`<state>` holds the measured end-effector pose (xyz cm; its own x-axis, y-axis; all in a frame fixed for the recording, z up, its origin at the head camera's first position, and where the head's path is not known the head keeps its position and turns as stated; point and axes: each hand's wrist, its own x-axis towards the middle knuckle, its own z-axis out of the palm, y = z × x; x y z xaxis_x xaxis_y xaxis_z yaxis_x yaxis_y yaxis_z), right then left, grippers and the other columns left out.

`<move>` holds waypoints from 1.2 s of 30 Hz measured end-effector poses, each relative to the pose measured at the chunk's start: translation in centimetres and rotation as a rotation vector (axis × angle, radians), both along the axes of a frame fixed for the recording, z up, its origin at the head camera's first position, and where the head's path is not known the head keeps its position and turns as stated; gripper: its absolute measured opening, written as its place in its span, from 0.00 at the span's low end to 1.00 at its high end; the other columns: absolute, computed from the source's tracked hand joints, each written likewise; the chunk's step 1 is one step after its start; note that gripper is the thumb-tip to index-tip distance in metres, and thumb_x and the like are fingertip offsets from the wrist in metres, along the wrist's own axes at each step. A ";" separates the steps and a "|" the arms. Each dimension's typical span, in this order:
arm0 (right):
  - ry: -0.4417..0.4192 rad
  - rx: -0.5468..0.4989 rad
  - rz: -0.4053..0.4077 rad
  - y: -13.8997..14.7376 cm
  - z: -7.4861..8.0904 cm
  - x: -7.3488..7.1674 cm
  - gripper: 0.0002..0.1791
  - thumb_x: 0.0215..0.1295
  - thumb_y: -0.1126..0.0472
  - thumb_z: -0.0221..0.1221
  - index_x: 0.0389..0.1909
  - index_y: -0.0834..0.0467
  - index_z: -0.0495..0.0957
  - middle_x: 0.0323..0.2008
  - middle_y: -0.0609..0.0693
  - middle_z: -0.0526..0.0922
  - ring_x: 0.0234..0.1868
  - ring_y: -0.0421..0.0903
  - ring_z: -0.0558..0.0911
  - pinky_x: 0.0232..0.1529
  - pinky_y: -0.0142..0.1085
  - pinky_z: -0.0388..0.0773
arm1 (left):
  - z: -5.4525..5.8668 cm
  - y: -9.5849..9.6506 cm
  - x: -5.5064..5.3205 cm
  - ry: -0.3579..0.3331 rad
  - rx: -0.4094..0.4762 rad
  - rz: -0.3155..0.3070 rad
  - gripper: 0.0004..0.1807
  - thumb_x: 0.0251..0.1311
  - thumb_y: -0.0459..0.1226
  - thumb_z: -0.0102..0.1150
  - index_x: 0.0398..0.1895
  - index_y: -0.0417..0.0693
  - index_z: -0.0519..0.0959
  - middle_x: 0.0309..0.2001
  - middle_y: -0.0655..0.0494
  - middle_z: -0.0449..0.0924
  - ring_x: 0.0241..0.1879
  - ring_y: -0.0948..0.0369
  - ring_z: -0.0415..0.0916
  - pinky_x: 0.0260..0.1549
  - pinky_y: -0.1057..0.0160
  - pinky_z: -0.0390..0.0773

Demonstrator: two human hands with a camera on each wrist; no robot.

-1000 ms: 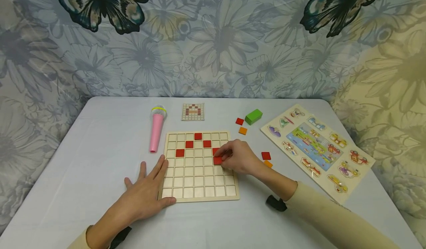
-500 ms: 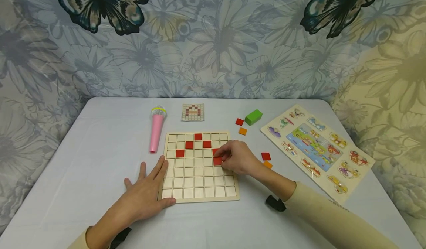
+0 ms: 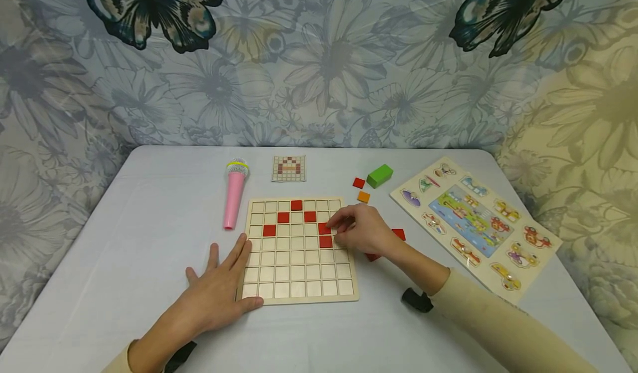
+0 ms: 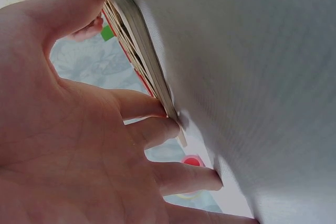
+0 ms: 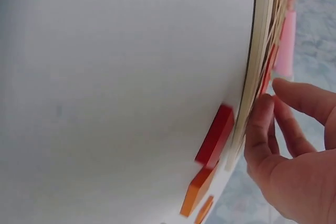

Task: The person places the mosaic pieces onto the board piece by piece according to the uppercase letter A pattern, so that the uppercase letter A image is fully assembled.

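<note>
A wooden grid board (image 3: 297,273) lies on the white table with several red square tiles in its cells. My left hand (image 3: 214,293) rests spread along the board's left edge, its thumb at the front left corner. Over the right side of the board, my right hand (image 3: 363,230) has its fingertips right at a red tile (image 3: 324,228). Just below that one sits another red tile (image 3: 325,242). The right wrist view shows the thumb and fingers loosely bent, with no tile visible between them.
A pink toy microphone (image 3: 233,198) and a small pattern card (image 3: 289,169) lie behind the board. A green block (image 3: 380,175), a red tile (image 3: 359,182) and an orange tile (image 3: 363,196) are back right. A picture puzzle (image 3: 473,226) lies far right. Loose tiles lie beside the right wrist.
My right hand has drawn slightly right, uncovering more of the red tile at its fingertips. A loose red tile now shows below the hand, and the wrist covers an orange one. The left hand stays put.
</note>
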<state>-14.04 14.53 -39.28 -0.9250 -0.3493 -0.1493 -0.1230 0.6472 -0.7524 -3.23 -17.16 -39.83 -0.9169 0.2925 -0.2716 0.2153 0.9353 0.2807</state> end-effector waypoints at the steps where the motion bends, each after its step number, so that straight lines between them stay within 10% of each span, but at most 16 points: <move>1: 0.003 -0.001 -0.015 0.2 0.0 -0.2 0.12 0.56 0.71 0.69 0.40 0.55 0.90 0.33 0.48 0.87 0.35 0.45 0.82 0.39 0.38 0.79 | 0.0 0.0 0.0 0.000 0.000 0.000 0.62 0.59 0.66 0.66 0.86 0.48 0.46 0.87 0.54 0.38 0.76 0.21 0.44 0.48 0.08 0.55; 20: 0.142 0.037 -0.248 2.8 -0.2 -4.9 0.13 0.65 0.68 0.64 0.50 0.61 0.86 0.47 0.57 0.88 0.46 0.52 0.84 0.40 0.37 0.81 | 0.0 0.1 -0.1 -0.006 0.003 0.007 0.63 0.58 0.66 0.66 0.86 0.49 0.46 0.87 0.55 0.37 0.76 0.21 0.43 0.49 0.08 0.53; 36: 0.214 0.124 -0.324 3.0 -0.7 -6.8 0.14 0.62 0.70 0.64 0.48 0.61 0.86 0.35 0.56 0.85 0.37 0.51 0.80 0.38 0.37 0.76 | 0.2 0.1 0.1 -0.015 0.003 0.014 0.62 0.59 0.66 0.66 0.86 0.49 0.45 0.87 0.56 0.37 0.77 0.23 0.42 0.50 0.08 0.52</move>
<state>-20.87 17.49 -39.94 -0.9990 -0.0258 0.0359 -0.0429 0.7625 -0.6455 -3.18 -17.10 -39.62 -0.9166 0.2809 -0.2846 0.1982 0.9373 0.2868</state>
